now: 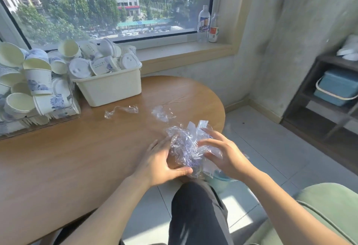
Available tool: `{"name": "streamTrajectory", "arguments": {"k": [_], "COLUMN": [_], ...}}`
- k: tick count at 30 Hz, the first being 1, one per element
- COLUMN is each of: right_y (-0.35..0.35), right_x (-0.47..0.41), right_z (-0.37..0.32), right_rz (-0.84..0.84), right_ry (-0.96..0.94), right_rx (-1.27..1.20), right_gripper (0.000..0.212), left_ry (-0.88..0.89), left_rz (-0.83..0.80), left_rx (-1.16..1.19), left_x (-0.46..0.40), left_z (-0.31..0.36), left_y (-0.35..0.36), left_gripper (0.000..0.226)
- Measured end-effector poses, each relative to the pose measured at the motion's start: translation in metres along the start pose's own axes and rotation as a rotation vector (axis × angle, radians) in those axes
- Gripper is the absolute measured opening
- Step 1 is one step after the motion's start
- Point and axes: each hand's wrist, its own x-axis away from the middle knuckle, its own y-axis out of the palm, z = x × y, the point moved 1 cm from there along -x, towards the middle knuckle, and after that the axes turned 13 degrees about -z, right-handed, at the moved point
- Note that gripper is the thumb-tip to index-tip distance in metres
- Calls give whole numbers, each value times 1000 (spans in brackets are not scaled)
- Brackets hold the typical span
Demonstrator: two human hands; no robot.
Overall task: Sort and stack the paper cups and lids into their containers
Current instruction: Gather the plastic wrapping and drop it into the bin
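at the near right edge of the table [77, 167], the left hand [162, 164] and right hand [222, 155] both grasp a crumpled wad of clear wrap [186, 148], fingers curled around it. this looks like clearing packaging, a side step; next it likely needs discarding before sorting resumes. two loose wrap scraps [122, 110] lie mid-table. at the far left edge, lids [81, 68] fill a cream bin [112, 87], touching a jumbled heap of blue-printed paper cups [38, 82].

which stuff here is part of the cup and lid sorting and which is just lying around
Job: paper cups; lids; cream bin; clear wrap bunched between left hand and right hand.

Lying about: plastic scraps; two bottles; blue box.
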Motion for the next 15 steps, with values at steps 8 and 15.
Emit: {"name": "streamTrajectory", "arguments": {"k": [8, 15], "right_y": [-46, -70], "right_x": [85, 153], "right_z": [53, 93], "right_rz": [133, 177], "right_ry": [124, 247], "right_rx": [-10, -22], "right_gripper": [35, 40], "left_ry": [107, 185], "left_rz": [-113, -211], "left_rx": [-24, -21], "left_x": [-48, -79], "left_z": [89, 152], "left_y": [39, 93], "left_gripper": [123, 123]}}
